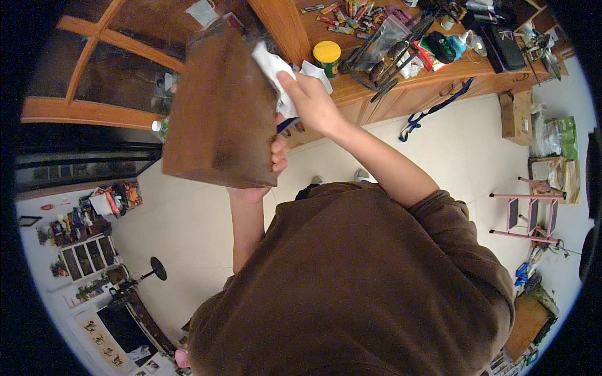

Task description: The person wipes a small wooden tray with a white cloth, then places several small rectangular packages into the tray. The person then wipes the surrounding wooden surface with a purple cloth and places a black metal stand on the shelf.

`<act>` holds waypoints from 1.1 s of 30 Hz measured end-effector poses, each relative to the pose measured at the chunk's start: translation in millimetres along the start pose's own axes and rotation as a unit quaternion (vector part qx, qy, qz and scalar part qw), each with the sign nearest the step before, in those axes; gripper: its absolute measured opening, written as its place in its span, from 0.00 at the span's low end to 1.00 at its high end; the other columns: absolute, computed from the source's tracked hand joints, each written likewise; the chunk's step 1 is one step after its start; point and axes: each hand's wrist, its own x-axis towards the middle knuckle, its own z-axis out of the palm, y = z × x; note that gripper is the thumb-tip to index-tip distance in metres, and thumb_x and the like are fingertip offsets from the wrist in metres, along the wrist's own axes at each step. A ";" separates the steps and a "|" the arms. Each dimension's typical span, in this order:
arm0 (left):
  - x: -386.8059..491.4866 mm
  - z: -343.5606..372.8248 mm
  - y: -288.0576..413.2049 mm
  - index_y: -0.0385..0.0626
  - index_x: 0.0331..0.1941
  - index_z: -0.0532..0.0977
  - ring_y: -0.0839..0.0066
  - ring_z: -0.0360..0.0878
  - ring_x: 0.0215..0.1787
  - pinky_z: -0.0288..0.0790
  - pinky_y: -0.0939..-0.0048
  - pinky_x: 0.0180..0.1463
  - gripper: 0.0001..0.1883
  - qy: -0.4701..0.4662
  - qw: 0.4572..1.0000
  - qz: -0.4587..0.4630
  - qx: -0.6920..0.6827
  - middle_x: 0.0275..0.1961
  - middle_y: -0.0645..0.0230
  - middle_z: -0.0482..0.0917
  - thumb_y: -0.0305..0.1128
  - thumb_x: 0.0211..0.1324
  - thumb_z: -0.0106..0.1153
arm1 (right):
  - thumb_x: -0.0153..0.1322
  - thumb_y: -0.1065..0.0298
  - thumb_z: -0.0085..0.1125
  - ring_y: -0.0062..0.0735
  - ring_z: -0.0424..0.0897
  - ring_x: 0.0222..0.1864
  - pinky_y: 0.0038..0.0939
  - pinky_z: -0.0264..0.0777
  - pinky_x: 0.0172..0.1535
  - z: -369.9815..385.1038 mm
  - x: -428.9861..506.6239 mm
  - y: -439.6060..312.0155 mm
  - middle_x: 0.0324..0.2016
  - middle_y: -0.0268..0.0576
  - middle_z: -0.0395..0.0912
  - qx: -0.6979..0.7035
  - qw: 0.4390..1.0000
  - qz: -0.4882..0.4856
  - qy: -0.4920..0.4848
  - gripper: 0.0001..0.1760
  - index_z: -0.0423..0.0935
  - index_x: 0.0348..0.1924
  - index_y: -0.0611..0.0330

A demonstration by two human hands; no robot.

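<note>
A brown wooden box or block (211, 108), slightly blurred, is held up in front of me at the upper left. My left hand (277, 157) grips it from below and from its right side, with most of the palm hidden behind it. In my right hand (310, 98) is a crumpled white tissue or cloth (277, 75), pressed against or close to the box's upper right edge. Behind my right hand, on the wooden cabinet top, stand a yellow-lidded jar (327, 51) and another white paper piece (316, 74).
The wooden cabinet (400, 91) carries batteries (357, 16), a plastic bag (388, 40), dark straps and bottles. A dark blue strap (430, 110) hangs down its front. Cardboard boxes (515, 117) and a pink step stool (526, 214) stand at the right. Glass-paned doors (84, 28) are at the upper left.
</note>
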 end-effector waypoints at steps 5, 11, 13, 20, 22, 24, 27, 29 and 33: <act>2.9 6.9 4.7 0.32 0.61 0.57 0.71 0.66 0.36 0.67 0.75 0.37 0.38 0.047 0.998 0.042 0.012 0.37 0.59 0.67 0.54 0.57 0.45 | 0.75 0.51 0.38 0.28 0.75 0.33 0.30 0.69 0.40 2.4 -5.2 -15.4 0.29 0.40 0.78 0.250 0.968 -0.027 0.023 0.27 0.74 0.42 0.70; 13.9 1.8 -21.2 0.43 0.52 0.69 0.67 0.68 0.38 0.66 0.68 0.42 0.27 0.075 0.993 0.089 -0.021 0.41 0.59 0.73 0.50 0.56 0.49 | 0.76 0.51 0.32 0.43 0.46 0.69 0.31 0.40 0.68 28.4 15.1 -55.8 0.67 0.57 0.44 0.075 0.971 -0.229 -0.010 0.35 0.44 0.66 0.70; 15.8 -1.9 -16.1 0.48 0.56 0.68 0.62 0.70 0.50 0.66 0.62 0.52 0.26 0.038 0.993 0.105 -0.026 0.50 0.60 0.74 0.50 0.58 0.49 | 0.76 0.50 0.31 0.43 0.42 0.70 0.31 0.37 0.68 34.2 7.1 -62.9 0.68 0.56 0.42 0.060 0.965 -0.254 -0.023 0.35 0.42 0.67 0.67; 9.0 -11.9 -2.1 0.48 0.57 0.67 0.61 0.68 0.58 0.63 0.58 0.60 0.26 0.087 0.976 0.200 -0.017 0.56 0.60 0.72 0.50 0.60 0.47 | 0.71 0.61 0.42 0.50 0.49 0.68 0.42 0.45 0.67 45.1 -44.6 -64.9 0.67 0.52 0.46 -0.022 0.938 -0.341 -0.063 0.33 0.46 0.67 0.61; 6.9 -10.4 -2.2 0.48 0.57 0.67 0.61 0.67 0.59 0.62 0.57 0.62 0.25 0.067 0.977 0.202 -0.026 0.57 0.60 0.71 0.49 0.60 0.47 | 0.71 0.61 0.42 0.53 0.55 0.65 0.43 0.48 0.66 39.6 -47.3 -62.6 0.64 0.57 0.53 -0.056 0.935 -0.342 -0.069 0.31 0.50 0.65 0.63; 6.2 -8.1 -1.5 0.48 0.57 0.66 0.61 0.66 0.60 0.61 0.56 0.63 0.25 0.042 0.979 0.198 -0.032 0.59 0.60 0.70 0.49 0.61 0.46 | 0.72 0.62 0.41 0.55 0.60 0.62 0.44 0.51 0.64 32.4 -46.2 -60.8 0.58 0.59 0.62 0.094 0.986 -0.135 -0.039 0.28 0.54 0.63 0.65; 6.8 -5.5 -1.1 0.47 0.57 0.66 0.61 0.65 0.62 0.60 0.55 0.64 0.26 -0.044 0.986 0.163 -0.012 0.59 0.61 0.70 0.50 0.60 0.46 | 0.74 0.60 0.37 0.56 0.64 0.59 0.40 0.51 0.64 18.4 -28.4 -56.4 0.53 0.61 0.68 0.156 0.985 -0.063 0.023 0.25 0.60 0.59 0.67; 8.0 -4.8 -4.1 0.49 0.58 0.65 0.62 0.62 0.64 0.58 0.54 0.65 0.27 -0.082 0.989 0.119 -0.016 0.60 0.63 0.69 0.51 0.59 0.46 | 0.74 0.58 0.35 0.54 0.62 0.61 0.37 0.48 0.65 15.1 -15.3 -53.1 0.56 0.61 0.64 0.092 0.986 -0.139 -0.015 0.26 0.58 0.60 0.67; 9.8 -0.8 -7.4 0.50 0.62 0.61 0.62 0.56 0.68 0.52 0.51 0.67 0.30 0.040 0.975 0.150 -0.156 0.65 0.66 0.63 0.53 0.59 0.43 | 0.74 0.55 0.33 0.53 0.50 0.67 0.36 0.43 0.67 37.3 -1.9 -45.2 0.65 0.60 0.49 -0.021 0.980 -0.186 -0.067 0.32 0.46 0.66 0.67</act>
